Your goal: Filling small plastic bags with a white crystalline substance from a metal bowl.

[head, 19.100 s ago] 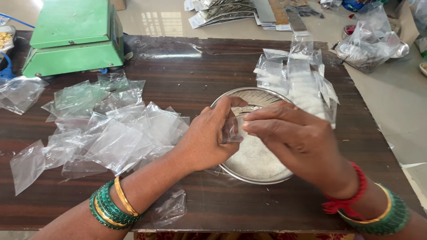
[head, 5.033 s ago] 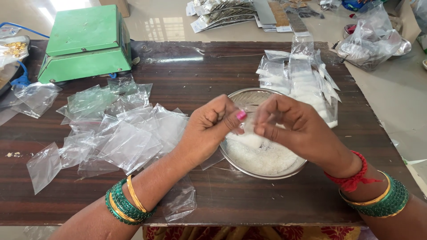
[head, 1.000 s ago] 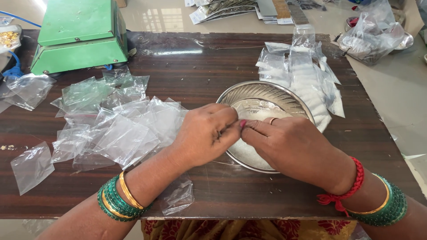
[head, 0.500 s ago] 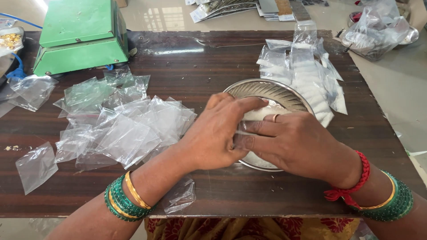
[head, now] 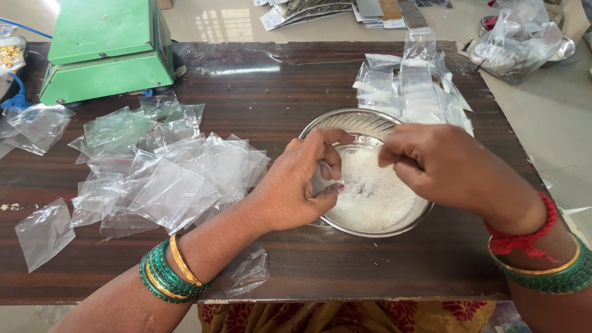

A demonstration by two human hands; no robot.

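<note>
Our left hand (head: 296, 188) has its grip pinched on a small clear plastic pouch (head: 327, 184) over the near rim of the steel bowl (head: 345, 120) of white powder (head: 376, 194). Our right hand (head: 444, 163) hovers just beside it, fingertips pinched together on nothing we can make out.

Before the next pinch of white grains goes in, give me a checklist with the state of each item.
1. Left hand holds a small clear pouch over the steel bowl: ok.
2. Pouch mouth open: cannot tell.
3. Right hand above the white grains: ok.
4. Grains pinched in right fingers: cannot tell.
5. Empty pouches within reach left of the bowl: ok.
6. Filled pouches stacked behind the bowl, apart from the empties: ok.
</note>
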